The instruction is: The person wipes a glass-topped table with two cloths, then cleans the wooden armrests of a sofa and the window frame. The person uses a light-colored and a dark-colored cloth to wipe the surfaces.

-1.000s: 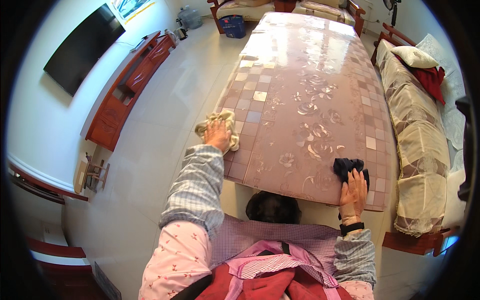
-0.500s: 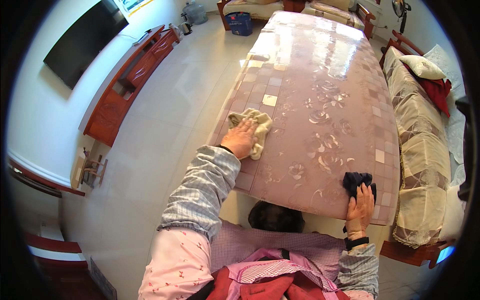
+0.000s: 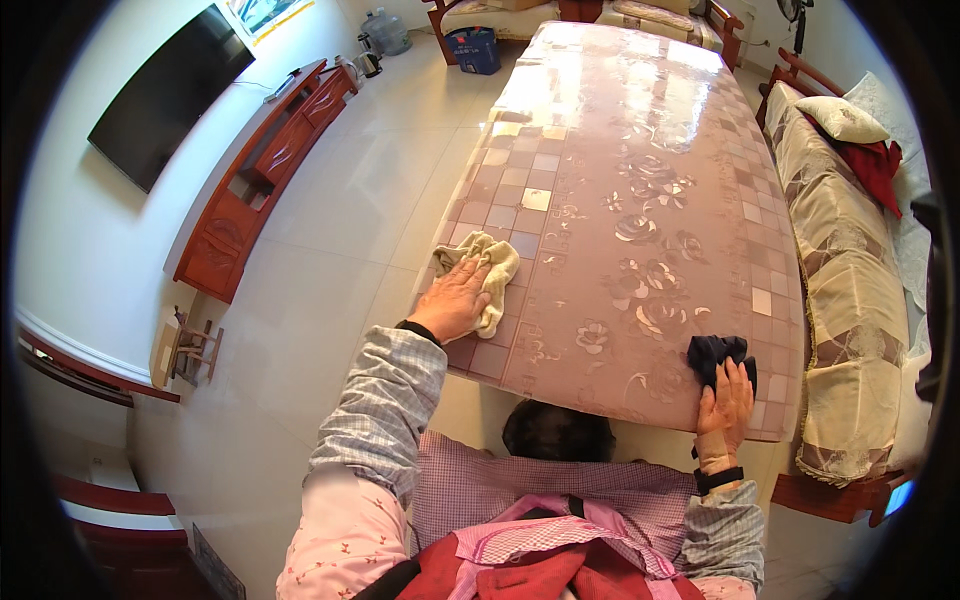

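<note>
Pressed down on a cream cleaning cloth (image 3: pixel 497 262), my left hand (image 3: pixel 455 298) lies at the left edge of a long table (image 3: pixel 590 370). Its fingers are together and bear on the bunched cloth, which moves with it. My right hand (image 3: pixel 728 405) is at the near right corner of the table, its fingers over a crumpled dark cloth (image 3: pixel 712 357). That dark cloth touches the tabletop. A glossy, see-through cover with a flower and square pattern lies over the table.
Along the table's right side runs a covered sofa (image 3: pixel 850 340) with a pillow (image 3: pixel 842 120). A dark round seat (image 3: pixel 558 430) sits under the near edge. At left stand a low red-brown cabinet (image 3: pixel 225 235) and a small wooden stool (image 3: pixel 195 350); a blue bucket (image 3: pixel 473 50) is at the far end.
My left hand and the cream cloth have slid left and a little nearer to me along the table. My right hand and the dark cloth have barely moved.
</note>
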The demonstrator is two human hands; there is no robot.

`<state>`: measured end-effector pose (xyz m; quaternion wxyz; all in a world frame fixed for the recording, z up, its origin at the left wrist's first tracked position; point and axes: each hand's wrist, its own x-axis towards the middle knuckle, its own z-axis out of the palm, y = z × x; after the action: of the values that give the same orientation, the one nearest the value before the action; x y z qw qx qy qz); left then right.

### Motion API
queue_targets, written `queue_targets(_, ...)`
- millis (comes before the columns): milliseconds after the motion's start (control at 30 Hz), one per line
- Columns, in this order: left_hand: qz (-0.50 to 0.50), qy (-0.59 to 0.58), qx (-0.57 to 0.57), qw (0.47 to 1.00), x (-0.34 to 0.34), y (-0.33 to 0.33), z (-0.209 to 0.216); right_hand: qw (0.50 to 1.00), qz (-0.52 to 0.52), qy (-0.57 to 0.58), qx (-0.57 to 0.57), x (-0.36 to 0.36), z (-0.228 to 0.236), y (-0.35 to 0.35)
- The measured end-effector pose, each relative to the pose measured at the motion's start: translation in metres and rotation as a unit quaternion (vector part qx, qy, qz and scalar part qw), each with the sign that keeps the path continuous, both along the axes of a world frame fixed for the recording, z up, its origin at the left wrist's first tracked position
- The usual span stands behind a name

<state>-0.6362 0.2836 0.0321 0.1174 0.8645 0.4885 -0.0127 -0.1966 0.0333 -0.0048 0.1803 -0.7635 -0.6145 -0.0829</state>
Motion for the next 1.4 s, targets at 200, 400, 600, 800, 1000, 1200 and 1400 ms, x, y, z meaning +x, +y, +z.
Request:
queue_targets(200, 0.133, 0.084, -0.016, 0.987, 0.014, 0.096, -0.016, 1.0, 0.008, -0.012, 0.025, 0.002, -0.003, 0.0)
queue_targets(400, -0.03, -0.021, 0.076, 0.996, 0.155, 0.071, -0.016, 1.0, -0.012, 0.001, 0.017, -0.003, 0.002, -0.001)
queue_targets(600, -0.094, -0.02, -0.102, 0.99, 0.248, 0.005, -0.015, 1.0, -0.003, 0.005, 0.025, -0.002, 0.005, -0.001)
queue_targets(800, -0.012, 0.107, 0.043, 0.993, 0.039, 0.06, -0.026, 0.999, -0.002, 0.023, 0.035, -0.003, 0.008, -0.002)
queue_targets(1000, 0.104, -0.066, 0.114, 0.986, -0.045, -0.044, -0.037, 0.999, 0.006, 0.014, 0.036, 0.004, -0.003, -0.005)
queue_targets(1200, 0.232, -0.069, 0.218, 0.945, -0.016, -0.073, -0.048, 0.994, -0.107, -0.013, -0.011, -0.045, -0.001, 0.014)
queue_targets(1400, 0.263, -0.07, 0.185, 0.944, -0.008, -0.078, -0.037, 0.967, 0.24, 0.083, -0.005, -0.151, 0.007, 0.026)
